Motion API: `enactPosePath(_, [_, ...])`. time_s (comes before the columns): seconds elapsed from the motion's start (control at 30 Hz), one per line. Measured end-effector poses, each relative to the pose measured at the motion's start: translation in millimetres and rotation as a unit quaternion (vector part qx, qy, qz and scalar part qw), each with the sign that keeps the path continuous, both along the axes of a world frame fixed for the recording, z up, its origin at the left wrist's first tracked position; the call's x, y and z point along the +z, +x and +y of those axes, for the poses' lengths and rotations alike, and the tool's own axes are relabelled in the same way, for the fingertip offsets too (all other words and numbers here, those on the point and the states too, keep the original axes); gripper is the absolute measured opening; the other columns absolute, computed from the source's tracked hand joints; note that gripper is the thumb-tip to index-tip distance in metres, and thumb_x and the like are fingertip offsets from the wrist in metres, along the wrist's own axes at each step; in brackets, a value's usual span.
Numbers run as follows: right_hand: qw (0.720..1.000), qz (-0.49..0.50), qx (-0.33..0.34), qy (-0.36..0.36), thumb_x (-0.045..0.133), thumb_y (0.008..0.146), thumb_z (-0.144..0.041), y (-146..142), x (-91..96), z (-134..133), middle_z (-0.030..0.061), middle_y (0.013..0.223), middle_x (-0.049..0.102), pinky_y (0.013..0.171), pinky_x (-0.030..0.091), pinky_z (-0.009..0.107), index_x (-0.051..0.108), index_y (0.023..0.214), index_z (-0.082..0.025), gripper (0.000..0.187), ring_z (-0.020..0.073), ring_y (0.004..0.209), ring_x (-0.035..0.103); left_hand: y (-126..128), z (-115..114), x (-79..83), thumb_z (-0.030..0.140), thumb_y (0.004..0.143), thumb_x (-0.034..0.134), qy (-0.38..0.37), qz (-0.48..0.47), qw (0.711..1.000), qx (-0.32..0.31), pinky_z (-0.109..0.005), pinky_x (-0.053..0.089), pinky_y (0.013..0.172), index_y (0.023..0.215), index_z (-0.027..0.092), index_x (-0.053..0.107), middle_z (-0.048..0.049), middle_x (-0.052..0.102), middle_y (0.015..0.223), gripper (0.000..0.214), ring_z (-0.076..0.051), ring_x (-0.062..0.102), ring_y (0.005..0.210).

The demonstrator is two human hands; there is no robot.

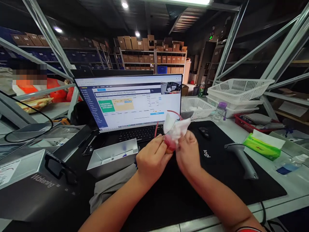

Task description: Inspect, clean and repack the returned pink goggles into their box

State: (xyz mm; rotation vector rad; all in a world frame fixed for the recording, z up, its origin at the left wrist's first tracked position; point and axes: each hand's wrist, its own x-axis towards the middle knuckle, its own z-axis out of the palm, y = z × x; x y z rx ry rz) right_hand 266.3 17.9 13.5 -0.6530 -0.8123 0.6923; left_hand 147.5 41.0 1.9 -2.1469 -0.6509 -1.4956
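Left hand point(152, 158) grips one red frame point(169, 144); right hand point(188, 152), one white wipe point(177, 127).

A dim warehouse stretches behind my work desk.

Grey steel racking beams point(48, 35) slant up on both sides of me. Along the far wall stand shelves point(149, 51) packed with brown cardboard boxes point(127, 42), and a blue crate point(162, 69) sits on a lower level. Small round lamps point(125, 5) glow on the dark ceiling point(96, 9), beside a bright strip light point(193, 1) at the top right. A green sign point(210, 37) shines above the dark doorway area. My white desktop point(296, 190) lies under a black mat point(241, 180).
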Motion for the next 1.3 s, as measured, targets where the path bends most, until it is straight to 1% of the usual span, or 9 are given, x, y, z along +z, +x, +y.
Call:
enactPosePath(0.1, [0.989, -0.1, -0.102, 0.039, 0.072, 0.087, -0.043, -24, -22.4, -5, -0.0068, 0.056, 0.029, 0.049, 0.028, 0.022, 0.025, 0.055, -0.02, 0.061, 0.0069, 0.053, 0.024, -5, -2, 4.3, 0.018, 0.089, 0.067, -0.047, -0.03, 0.998, -0.003, -0.028, 0.055, 0.066, 0.094, 0.014, 0.07, -0.0116, 0.077, 0.093, 0.006, -0.023, 0.075, 0.081])
enactPosePath(0.17, [0.983, -0.133, -0.116, 0.059, 0.072, 0.087, -0.036, -25, -23.9, -9, -0.0061, 0.056, 0.03, 0.049, 0.028, 0.022, 0.024, 0.054, -0.019, 0.06, 0.0067, 0.053, 0.026, -5, -6, 6.2, 0.017, 0.089, 0.067, -0.072, -0.045, 0.996, -0.027, -0.028, 0.054, 0.064, 0.09, 0.015, 0.069, -0.0106, 0.077, 0.089, 0.003, -0.022, 0.074, 0.078])
enactPosePath(0.37, [0.998, -0.008, 0.057, 0.022, 0.082, 0.076, -0.035, 20, 21.0, -18, -0.0077, 0.053, 0.032, 0.051, 0.031, 0.02, 0.023, 0.059, -0.019, 0.064, 0.0064, 0.051, 0.029, 1, -18, 5.2, 0.018, 0.089, 0.065, -0.038, -0.02, 0.996, -0.079, -0.028, 0.059, 0.078, 0.098, 0.013, 0.069, -0.012, 0.078, 0.098, 0.011, -0.022, 0.075, 0.088])
enactPosePath(0.47, [0.997, 0.029, 0.073, 0.008, 0.085, 0.071, -0.035, 30, 28.9, -16, -0.008, 0.052, 0.034, 0.052, 0.032, 0.02, 0.022, 0.059, -0.019, 0.066, 0.0065, 0.051, 0.031, 3, -20, 3.2, 0.018, 0.09, 0.064, -0.021, 0.001, 0.997, -0.08, -0.03, 0.059, 0.084, 0.101, 0.012, 0.07, -0.0145, 0.078, 0.105, 0.014, -0.023, 0.075, 0.095])
enactPosePath(0.67, [0.994, -0.094, -0.05, 0.015, 0.071, 0.088, -0.041, 6, -3.5, -12, -0.0078, 0.056, 0.025, 0.048, 0.027, 0.022, 0.023, 0.06, -0.022, 0.059, 0.0076, 0.053, 0.024, -3, -15, 6.8, 0.017, 0.084, 0.068, -0.119, -0.005, 0.991, -0.066, -0.027, 0.053, 0.064, 0.085, 0.015, 0.069, -0.008, 0.076, 0.091, 0.002, -0.019, 0.071, 0.076])
enactPosePath(0.93, [0.933, -0.316, -0.157, 0.076, 0.061, 0.09, -0.021, -10, -13.9, -16, -0.0065, 0.049, 0.028, 0.06, 0.033, 0.027, 0.021, 0.054, -0.02, 0.054, 0.0094, 0.056, 0.03, -6, -10, 10.6, 0.02, 0.086, 0.067, -0.158, -0.053, 0.984, -0.063, -0.024, 0.044, 0.057, 0.078, 0.016, 0.068, -0.0018, 0.066, 0.072, 0.009, -0.014, 0.061, 0.063])
enactPosePath(1.1, [0.969, -0.242, -0.042, 0.011, 0.071, 0.084, -0.03, 14, 4.7, -14, -0.0071, 0.051, 0.03, 0.051, 0.028, 0.024, 0.024, 0.055, -0.021, 0.056, 0.0082, 0.053, 0.028, -1, -14, 8.6, 0.015, 0.078, 0.07, -0.203, -0.042, 0.975, -0.076, -0.024, 0.048, 0.059, 0.079, 0.017, 0.068, -0.0013, 0.068, 0.075, 0.003, -0.014, 0.063, 0.064])
enactPosePath(1.2, [0.994, -0.088, 0.056, -0.022, 0.078, 0.079, -0.039, 34, 18.3, -14, -0.0092, 0.051, 0.028, 0.045, 0.024, 0.023, 0.022, 0.06, -0.023, 0.062, 0.0066, 0.047, 0.025, 1, -16, 8.8, 0.01, 0.079, 0.066, -0.129, -0.002, 0.987, -0.094, -0.026, 0.054, 0.07, 0.084, 0.017, 0.068, -0.0056, 0.076, 0.091, 0.009, -0.018, 0.071, 0.08])
enactPosePath(1.3, [0.997, -0.025, 0.07, -0.024, 0.083, 0.074, -0.041, 44, 25.2, -14, -0.01, 0.051, 0.027, 0.044, 0.023, 0.023, 0.021, 0.061, -0.024, 0.066, 0.006, 0.045, 0.025, 0, -16, 8.3, 0.012, 0.083, 0.067, -0.069, 0.02, 0.993, -0.09, -0.027, 0.057, 0.075, 0.089, 0.017, 0.069, -0.0087, 0.078, 0.102, 0.008, -0.021, 0.074, 0.089])
